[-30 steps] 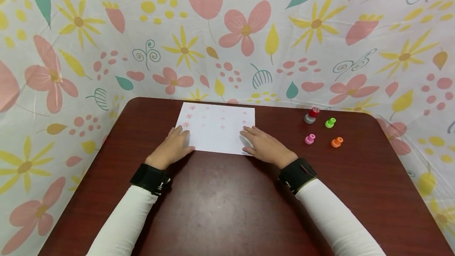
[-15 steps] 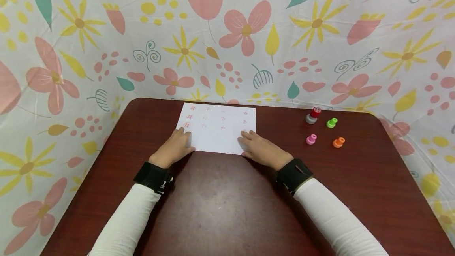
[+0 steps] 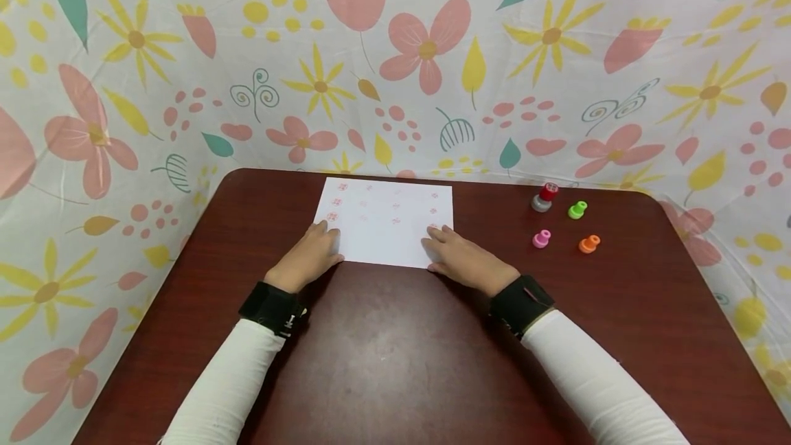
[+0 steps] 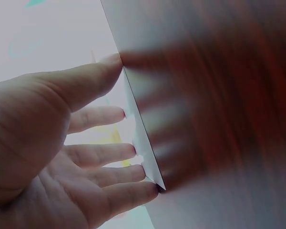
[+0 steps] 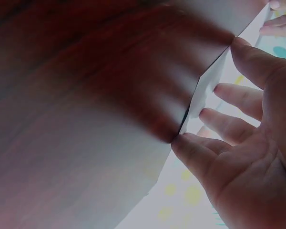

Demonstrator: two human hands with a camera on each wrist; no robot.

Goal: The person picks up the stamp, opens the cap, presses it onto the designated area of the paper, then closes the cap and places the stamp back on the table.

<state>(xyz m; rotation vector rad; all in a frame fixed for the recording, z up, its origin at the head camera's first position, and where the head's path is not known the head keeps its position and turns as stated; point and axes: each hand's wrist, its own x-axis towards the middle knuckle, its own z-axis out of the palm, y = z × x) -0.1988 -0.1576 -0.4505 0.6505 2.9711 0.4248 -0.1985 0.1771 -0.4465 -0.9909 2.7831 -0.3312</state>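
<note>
A white sheet of paper (image 3: 383, 242) lies flat near the back of the dark wooden table, printed with columns of small red stamp marks. My left hand (image 3: 305, 257) rests at its left front corner, fingers extended. At the right front corner is my right hand (image 3: 466, 259), its fingertips on the sheet. From the left wrist view, the thumb and fingertips of the left hand (image 4: 62, 143) meet the paper's edge (image 4: 140, 129). Likewise, in the right wrist view, the fingers of the right hand (image 5: 250, 143) touch the sheet (image 5: 207, 88), whose edge lifts slightly between them.
Right of the paper stand several small stamps: a red and grey one (image 3: 544, 198), a green one (image 3: 577, 210), a pink one (image 3: 541, 239) and an orange one (image 3: 589, 244). A floral curtain (image 3: 426, 108) hangs behind the table (image 3: 383, 362).
The paper has slid a little to the right, with both hands moving along on it. The right hand first shifted inward on the sheet. The stamps stay where they were.
</note>
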